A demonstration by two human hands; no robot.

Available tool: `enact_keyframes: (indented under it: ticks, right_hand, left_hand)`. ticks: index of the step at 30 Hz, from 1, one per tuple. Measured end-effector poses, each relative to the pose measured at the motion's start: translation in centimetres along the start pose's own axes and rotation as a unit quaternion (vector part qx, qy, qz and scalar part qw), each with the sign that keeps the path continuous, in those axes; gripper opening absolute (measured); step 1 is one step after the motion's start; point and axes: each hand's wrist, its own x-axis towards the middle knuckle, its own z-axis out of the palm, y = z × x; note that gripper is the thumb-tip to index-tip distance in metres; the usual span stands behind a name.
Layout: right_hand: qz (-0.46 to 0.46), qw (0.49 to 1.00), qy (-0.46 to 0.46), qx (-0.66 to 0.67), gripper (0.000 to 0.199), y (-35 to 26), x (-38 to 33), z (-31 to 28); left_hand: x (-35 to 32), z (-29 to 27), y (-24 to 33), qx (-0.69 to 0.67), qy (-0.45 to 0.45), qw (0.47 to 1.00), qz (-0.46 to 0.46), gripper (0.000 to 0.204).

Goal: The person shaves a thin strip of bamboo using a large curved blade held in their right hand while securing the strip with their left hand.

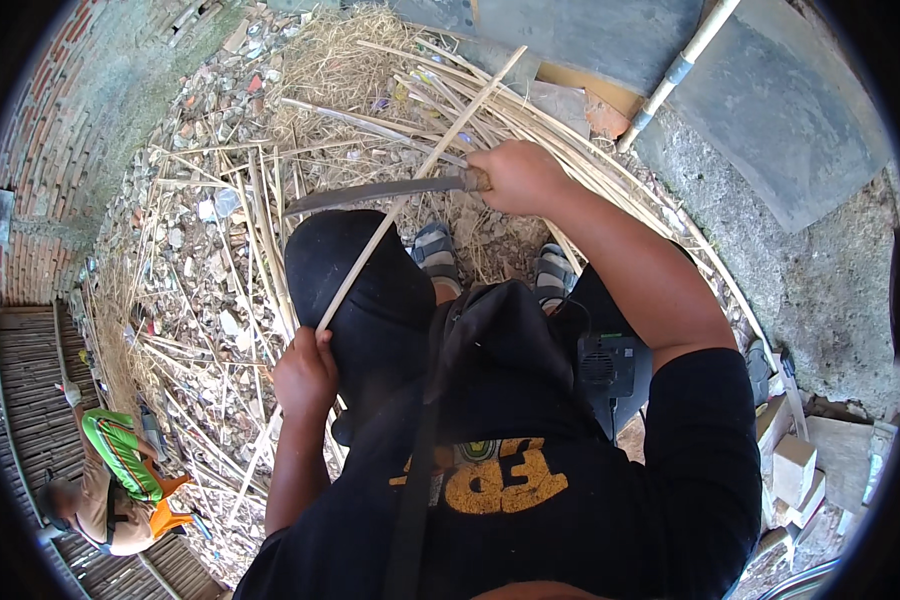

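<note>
My right hand (522,178) is closed around the handle of a machete (370,193). Its long, slightly curved dark blade points left, above my knee. A pale bamboo strip (367,255) slants from low left up to the far right, crossing the blade near its middle. Closed on the lower part of that strip is my left hand (306,374), beside my left knee. Blade and strip appear to touch where they cross; the exact contact is hard to make out.
Bamboo strips (560,135) lie piled ahead and to the right, with more (260,235) on the rubble at left. My sandalled feet (435,252) stand between. Far left, another person (120,505) is near a brick wall (45,150). Grey panels (770,110) line the right.
</note>
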Motion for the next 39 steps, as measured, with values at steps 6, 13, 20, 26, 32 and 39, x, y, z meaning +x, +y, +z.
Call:
enact_keyframes:
  ticks: [6,13,20,26,32,39]
  right_hand:
    - [0.007,0.999,0.043,-0.019,0.031,1.3,0.0,0.5]
    - [0.017,0.999,0.033,0.012,0.032,2.3,0.3,1.3]
    - [-0.026,0.997,0.068,0.006,0.027,0.0,0.1,1.0]
    - [0.010,0.997,0.077,-0.017,0.029,2.3,0.4,0.8]
    - [-0.022,0.998,0.062,0.022,0.026,0.5,0.0,0.9]
    - [-0.034,0.994,0.108,0.000,0.026,0.5,-0.2,0.1]
  left_hand:
    - [1.0,-0.7,0.3,0.021,-0.009,1.000,0.004,0.032]
    - [0.8,-0.3,0.6,0.020,-0.005,1.000,0.005,0.032]
    - [0.7,0.8,-0.4,-0.003,0.009,1.000,0.001,0.032]
    - [1.2,-0.4,0.9,0.001,0.006,1.000,0.007,0.031]
    - [0.6,0.7,-0.2,-0.022,0.000,1.000,0.014,0.031]
    - [1.1,0.3,0.2,-0.025,0.003,1.000,0.003,0.030]
